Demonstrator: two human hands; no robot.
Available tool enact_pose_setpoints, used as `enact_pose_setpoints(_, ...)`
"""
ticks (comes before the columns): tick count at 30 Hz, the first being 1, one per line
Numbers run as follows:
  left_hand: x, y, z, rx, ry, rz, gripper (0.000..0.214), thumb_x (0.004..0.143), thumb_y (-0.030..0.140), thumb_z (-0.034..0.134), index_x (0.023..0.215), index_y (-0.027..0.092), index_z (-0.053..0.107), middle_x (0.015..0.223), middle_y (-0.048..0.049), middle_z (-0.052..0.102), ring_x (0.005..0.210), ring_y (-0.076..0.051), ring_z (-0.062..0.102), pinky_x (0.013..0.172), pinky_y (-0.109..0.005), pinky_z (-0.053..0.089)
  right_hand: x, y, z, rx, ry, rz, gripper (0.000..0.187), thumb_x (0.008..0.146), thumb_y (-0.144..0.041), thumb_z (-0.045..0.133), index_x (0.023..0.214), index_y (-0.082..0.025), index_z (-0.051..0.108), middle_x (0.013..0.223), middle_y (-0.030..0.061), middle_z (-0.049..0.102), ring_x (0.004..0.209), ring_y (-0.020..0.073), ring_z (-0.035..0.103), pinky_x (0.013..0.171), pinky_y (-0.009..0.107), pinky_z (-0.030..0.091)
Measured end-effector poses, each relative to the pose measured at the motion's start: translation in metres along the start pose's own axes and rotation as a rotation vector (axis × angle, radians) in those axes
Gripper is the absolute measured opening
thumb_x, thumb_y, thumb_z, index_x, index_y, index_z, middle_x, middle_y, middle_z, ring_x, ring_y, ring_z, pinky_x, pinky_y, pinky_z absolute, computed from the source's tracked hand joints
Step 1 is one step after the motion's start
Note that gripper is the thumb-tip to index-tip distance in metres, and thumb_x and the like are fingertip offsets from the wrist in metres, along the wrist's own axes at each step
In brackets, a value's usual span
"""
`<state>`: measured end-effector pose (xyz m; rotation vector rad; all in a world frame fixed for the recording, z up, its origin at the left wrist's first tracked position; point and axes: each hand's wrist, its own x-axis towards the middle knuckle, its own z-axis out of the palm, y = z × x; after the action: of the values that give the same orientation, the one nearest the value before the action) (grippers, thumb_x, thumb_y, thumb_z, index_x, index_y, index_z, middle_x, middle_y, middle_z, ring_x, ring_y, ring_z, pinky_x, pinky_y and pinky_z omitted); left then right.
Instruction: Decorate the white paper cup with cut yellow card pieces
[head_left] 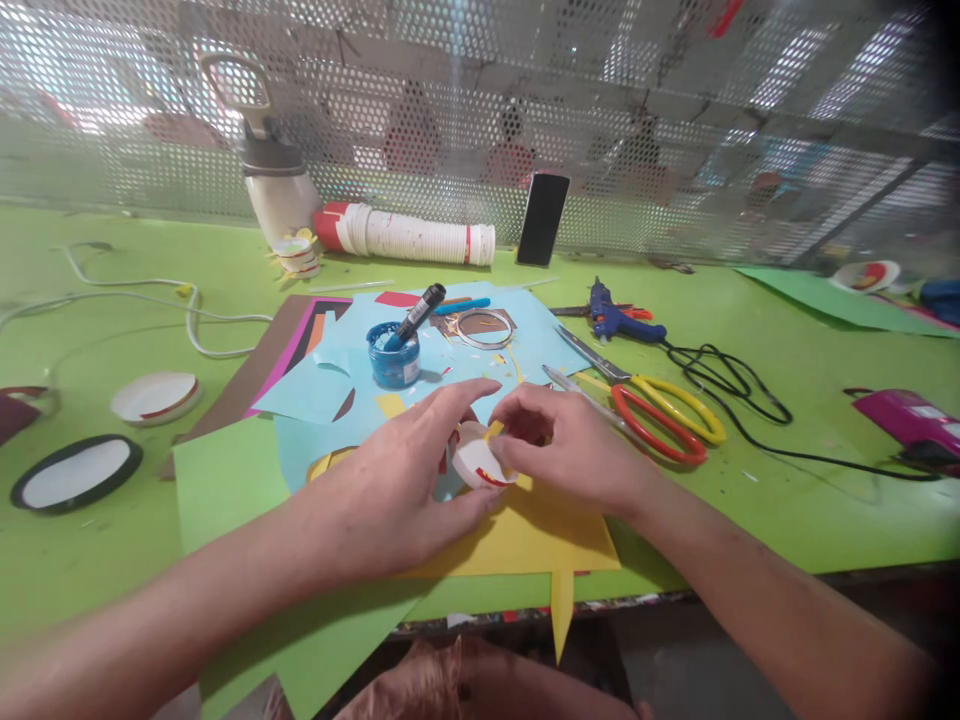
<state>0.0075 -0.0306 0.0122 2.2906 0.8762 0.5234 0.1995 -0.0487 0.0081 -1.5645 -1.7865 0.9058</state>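
**We hold a shallow, round white paper dish with red rim marks [471, 462]**

Near the front edge of the smooth, bright-green counter [810, 520], our left hand [409, 470] curves around the dish's side. Our right hand [574, 442] is drawn narrow, thumb and fingertips closed on a small yellow paper piece [493, 430] at the dish's rim. A flat yellow paper sheet [544, 535] lies beneath our hands.

Toward the counter's right edge, we see metal scissors with red and yellow loop handles [619, 374]. Farther back, a round, blue-smeared jar [395, 367] holds a black-and-blue marker [420, 315]; a dark-screened phone [544, 220] leans at the back edge.
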Motion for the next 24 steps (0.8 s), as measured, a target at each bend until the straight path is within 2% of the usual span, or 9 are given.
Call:
enact_pose_setpoints(9, -0.0004, 0.0023, 0.0012, 0.043, -0.009, 0.032, 0.063, 0.083, 0.035, 0.055, 0.138, 0.023, 0.028, 0.129, -0.0123, 0.052, 0.111, -0.027, 0.053, 0.086, -0.041, 0.046, 0.0013, -0.0006, 0.0034, -0.081, 0.014, -0.03, 0.004, 0.068, -0.016, 0.056, 0.068, -0.017, 0.06, 0.07, -0.001, 0.053, 0.061, 0.0121, 0.048, 0.056, 0.028, 0.04)
enact_pose_setpoints(14, -0.0007, 0.0005, 0.0013, 0.027, -0.012, 0.021, 0.064, 0.083, 0.035, 0.055, 0.139, 0.024, 0.027, 0.127, -0.0113, 0.053, 0.108, -0.027, 0.054, 0.085, -0.041, 0.046, 0.0008, 0.0006, 0.0014, -0.055, 0.009, -0.022, 0.005, 0.069, -0.016, 0.057, 0.071, -0.017, 0.06, 0.069, -0.001, 0.054, 0.061, 0.0124, 0.049, 0.057, 0.028, 0.04)
enact_pose_setpoints(19, -0.0001, -0.0001, 0.0003, 0.009, -0.003, 0.016, 0.063, 0.083, 0.035, 0.056, 0.138, 0.024, 0.027, 0.119, -0.0083, 0.056, 0.1, -0.023, 0.056, 0.082, -0.039, 0.046, 0.0002, 0.0019, -0.0023, 0.074, -0.022, 0.008, 0.007, 0.07, -0.019, 0.058, 0.077, -0.017, 0.061, 0.071, 0.0003, 0.058, 0.065, 0.0136, 0.053, 0.06, 0.029, 0.043)
enact_pose_setpoints(24, 0.0006, 0.0007, -0.0005, -0.006, -0.002, -0.001, 0.064, 0.082, 0.034, 0.057, 0.138, 0.026, 0.028, 0.116, -0.0063, 0.056, 0.098, -0.022, 0.056, 0.081, -0.038, 0.046, 0.0007, 0.0014, -0.0015, 0.072, -0.016, 0.029, 0.005, 0.07, -0.017, 0.058, 0.073, -0.016, 0.06, 0.068, 0.0002, 0.058, 0.063, 0.0133, 0.053, 0.058, 0.028, 0.043)
